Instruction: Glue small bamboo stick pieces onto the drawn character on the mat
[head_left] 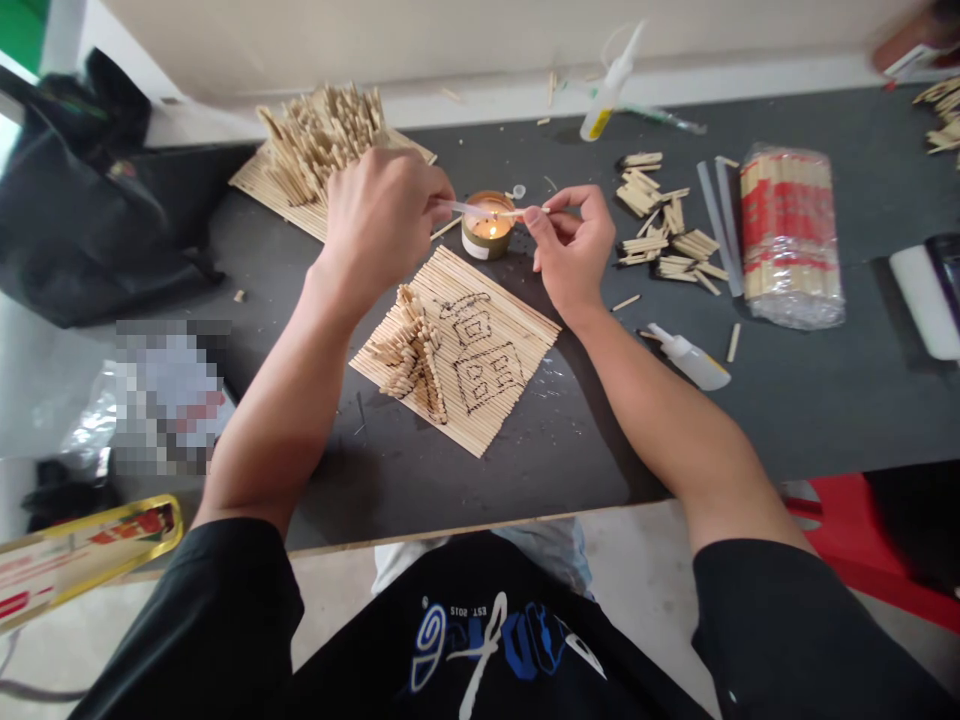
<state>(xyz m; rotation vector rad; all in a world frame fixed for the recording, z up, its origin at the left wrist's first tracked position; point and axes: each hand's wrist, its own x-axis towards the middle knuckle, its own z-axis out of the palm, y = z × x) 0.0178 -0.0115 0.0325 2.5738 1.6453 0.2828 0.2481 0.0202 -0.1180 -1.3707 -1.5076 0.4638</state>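
Left hand [386, 215]: grips a translucent glue stick [466, 208]
Right hand [576, 240]: pinches a slim wooden stick [514, 212]
Tin candle [484, 243]: alight beneath both, at twelve o'clock from the wooden-stick panel [486, 425]

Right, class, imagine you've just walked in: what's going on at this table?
A person's left hand holds a translucent stick and their right hand a thin wooden stick, the tips close together above a lit candle. Nearer the person lies a stick mat bearing black markings and a raised cluster of sticks. Short loose sticks lie in piles off to the right.
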